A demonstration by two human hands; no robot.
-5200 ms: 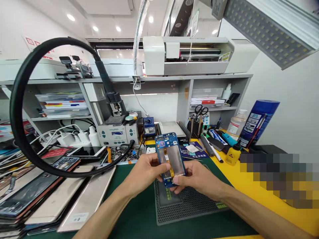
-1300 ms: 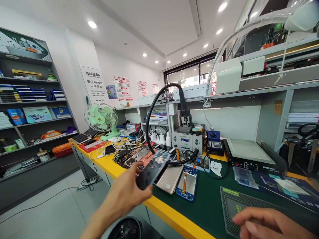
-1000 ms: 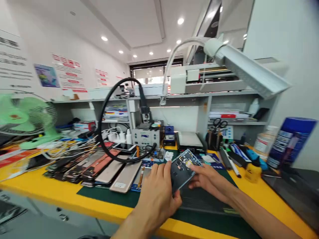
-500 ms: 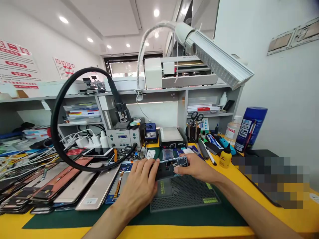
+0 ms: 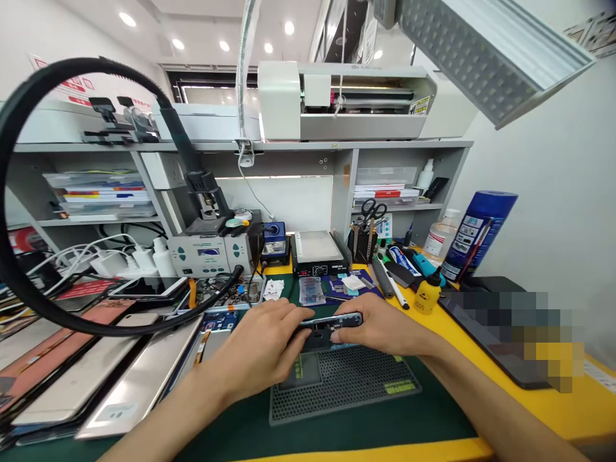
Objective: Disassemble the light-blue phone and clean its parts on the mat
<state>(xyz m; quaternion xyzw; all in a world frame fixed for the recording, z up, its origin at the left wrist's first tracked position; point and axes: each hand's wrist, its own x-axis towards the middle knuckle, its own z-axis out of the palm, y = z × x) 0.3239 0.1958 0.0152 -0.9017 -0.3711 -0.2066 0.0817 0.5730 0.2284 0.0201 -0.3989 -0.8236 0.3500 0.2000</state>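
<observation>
Between both hands, an opened smartphone (image 5: 321, 333) is held tilted above a dark perforated mat (image 5: 346, 388), its dark inner side partly showing. My left hand (image 5: 267, 343) grips the phone's left end, fingers over the top edge and thumb below. At the other end, my right hand (image 5: 380, 326) pinches it, with the thumb on the near face. The fingers cover both ends of the phone. The perforated mat lies on a green work mat (image 5: 312, 433).
Phone housings (image 5: 139, 369) are stacked on the left. A hot-air station (image 5: 206, 253) with a black looped hose stands behind them. A heating plate (image 5: 320, 256) is at the back centre. At right are a yellow bottle (image 5: 427, 295), a blue can (image 5: 476, 237) and a dark tablet-like slab (image 5: 491, 340).
My view has moved closer and shifted, so the bench appears larger and further left. The phone is tipped more edge-on, and both hands keep their hold on it.
</observation>
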